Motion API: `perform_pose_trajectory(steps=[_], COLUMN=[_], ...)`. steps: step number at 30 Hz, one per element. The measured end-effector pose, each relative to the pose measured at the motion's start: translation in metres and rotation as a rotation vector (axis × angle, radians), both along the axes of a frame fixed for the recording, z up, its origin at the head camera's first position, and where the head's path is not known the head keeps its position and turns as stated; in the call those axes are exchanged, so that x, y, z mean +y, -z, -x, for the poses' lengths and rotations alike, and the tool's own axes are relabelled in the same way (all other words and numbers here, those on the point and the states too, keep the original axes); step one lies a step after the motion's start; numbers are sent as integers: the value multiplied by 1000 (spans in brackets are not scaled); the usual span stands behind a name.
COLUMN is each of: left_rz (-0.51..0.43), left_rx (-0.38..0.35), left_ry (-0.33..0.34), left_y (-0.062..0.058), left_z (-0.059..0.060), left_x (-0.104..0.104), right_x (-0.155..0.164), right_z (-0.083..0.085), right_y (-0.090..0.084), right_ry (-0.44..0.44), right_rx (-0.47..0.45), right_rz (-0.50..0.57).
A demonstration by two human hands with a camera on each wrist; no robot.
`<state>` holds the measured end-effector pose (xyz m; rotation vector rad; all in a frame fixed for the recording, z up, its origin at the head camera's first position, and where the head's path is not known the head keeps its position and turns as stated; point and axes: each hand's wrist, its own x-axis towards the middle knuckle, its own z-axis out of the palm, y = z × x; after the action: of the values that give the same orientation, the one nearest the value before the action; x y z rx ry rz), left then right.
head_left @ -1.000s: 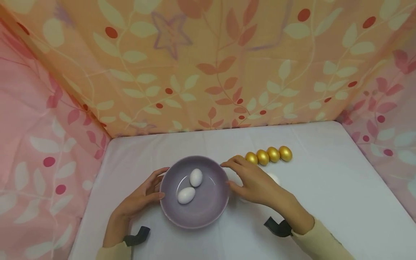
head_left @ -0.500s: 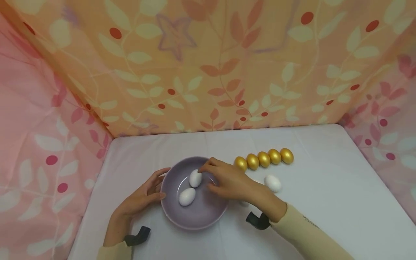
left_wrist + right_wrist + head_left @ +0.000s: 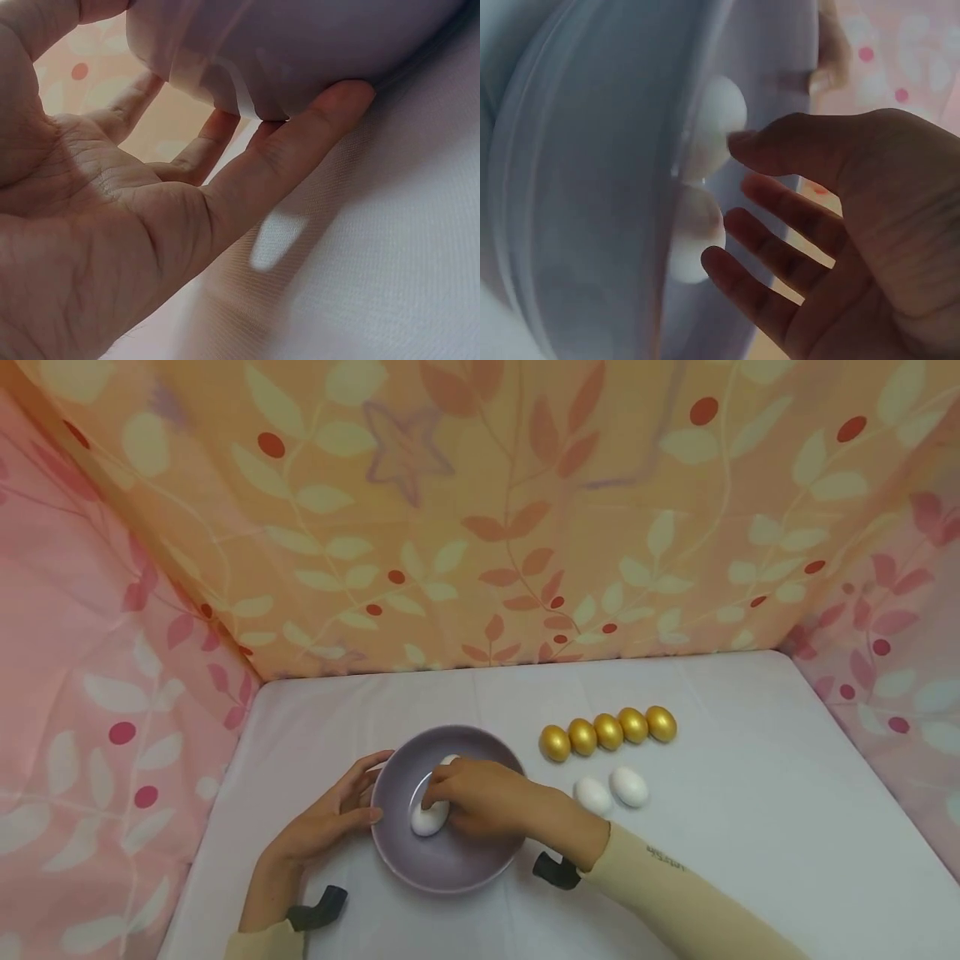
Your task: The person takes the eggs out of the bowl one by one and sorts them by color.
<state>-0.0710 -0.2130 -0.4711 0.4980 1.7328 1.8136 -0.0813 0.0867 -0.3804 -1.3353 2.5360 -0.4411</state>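
A lilac bowl (image 3: 446, 875) stands on the white cloth with two white eggs inside. The nearer egg (image 3: 426, 823) shows partly below my right fingers; the farther egg (image 3: 450, 759) is mostly covered by that hand. My right hand (image 3: 487, 797) reaches over the bowl's right rim, fingers spread and loosely bent. In the right wrist view its thumb is close to one egg (image 3: 721, 120) and its fingertips are close to the other egg (image 3: 694, 247); contact is hard to tell. Extended fingers of my left hand (image 3: 322, 818) rest against the outside of the bowl's left wall.
Several golden eggs (image 3: 608, 732) lie in a slanting row behind and right of the bowl. Two more white eggs (image 3: 592, 796) lie side by side in front of them. Patterned cloth walls (image 3: 480, 527) enclose the table at the back and sides.
My right hand has moved left from the bowl's right rim into the bowl, down over the eggs. The two white eggs on the table have come into full view. My left hand has stayed put.
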Motion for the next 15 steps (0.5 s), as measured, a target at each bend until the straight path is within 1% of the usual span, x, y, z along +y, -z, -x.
perform_pose_trajectory(steps=[3, 5, 7, 10, 15], left_rz=[-2, -5, -10, -14, -20], left_rx=[-3, 0, 1, 0, 0], left_ry=[-4, -2, 1, 1, -2], left_y=[-1, -1, -1, -1, 0], left_z=[0, 0, 0, 0, 0], left_x=[1, 1, 1, 1, 1], right_x=[-7, -10, -14, -20, -31], right_z=[-1, -2, -3, -3, -6], right_y=[1, 1, 1, 1, 4], right_ry=[-31, -34, -32, -18, 11], right_rx=[-4, -9, -22, -19, 27], right_rz=[-51, -84, -101, -135, -212])
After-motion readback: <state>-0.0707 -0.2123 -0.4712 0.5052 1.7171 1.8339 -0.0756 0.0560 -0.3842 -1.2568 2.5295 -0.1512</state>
